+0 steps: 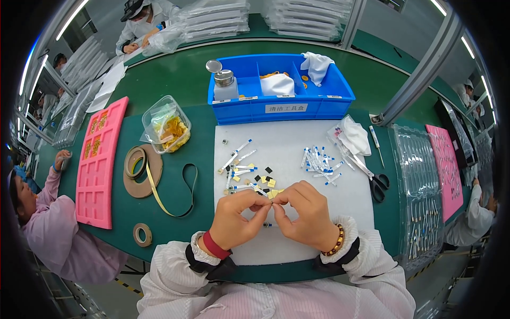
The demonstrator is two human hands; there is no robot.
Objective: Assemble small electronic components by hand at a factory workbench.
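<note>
Thumb and forefinger of the left hand (234, 218) are pinched together, as are those of the right hand (305, 215); the two pinches meet tip to tip over the near half of the white mat (287, 149), on one tiny piece (272, 202) so covered by the fingertips that its kind cannot be told. Just beyond it, around the mat's middle, lie small flat squares: yellow squares (271, 183) and black squares (269, 170), several of each, too jumbled to count surely. Slim white strips (318, 161) with bright blue ends form two groups, one on the mat's left part and one on its right, overlapping too much for an exact count.

Left of the mat, on the green desk (175, 234), are one small tan tape roll (149, 239), one brown disc (141, 190) with a ring-shaped roll on it, and one clear tub (158, 114) of crinkled yellow film (174, 130). Farther left is one pink tray (95, 219). At the mat's right edge lie one pair of scissors (379, 184) with black handles and one screwdriver (374, 137). Past the mat's far edge stands one blue tray (234, 113) of three compartments, with one pump bottle (226, 89) in its left compartment.
</note>
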